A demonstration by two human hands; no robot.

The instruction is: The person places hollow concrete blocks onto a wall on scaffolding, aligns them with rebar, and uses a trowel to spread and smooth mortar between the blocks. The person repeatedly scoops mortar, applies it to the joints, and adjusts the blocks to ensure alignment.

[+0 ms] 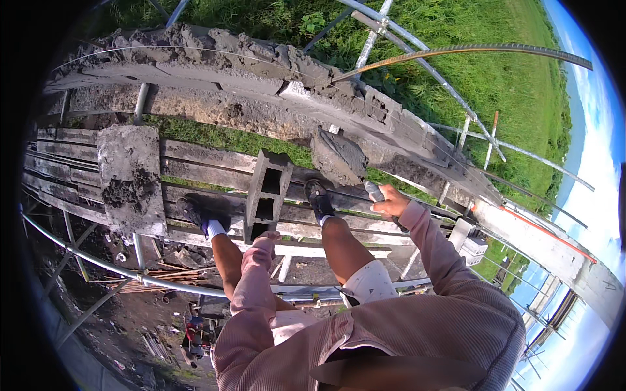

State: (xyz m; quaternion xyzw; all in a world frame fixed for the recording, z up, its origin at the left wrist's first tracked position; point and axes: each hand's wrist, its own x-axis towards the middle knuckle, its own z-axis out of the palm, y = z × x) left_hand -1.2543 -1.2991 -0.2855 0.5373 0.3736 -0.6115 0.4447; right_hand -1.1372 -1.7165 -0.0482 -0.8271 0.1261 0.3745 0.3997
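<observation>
My left hand (264,240) is closed on the near end of a grey hollow concrete block (255,189). The block's open cells face to the right, and it is between my two feet over the planks. In my right hand (390,201) is a trowel (374,191), gripped by its handle. Grey mortar (339,158) covers the trowel's blade, which hides most of the metal. The blade is to the right of the block, close to the near side of the block wall (241,78).
Rough mortar lines the wall's top, with a string along it. A rusty rebar (469,49) juts out at the right. A mortar-stained board (132,179) lies on the scaffold planks (208,153). Steel tubes (124,268) border the drop to the littered ground.
</observation>
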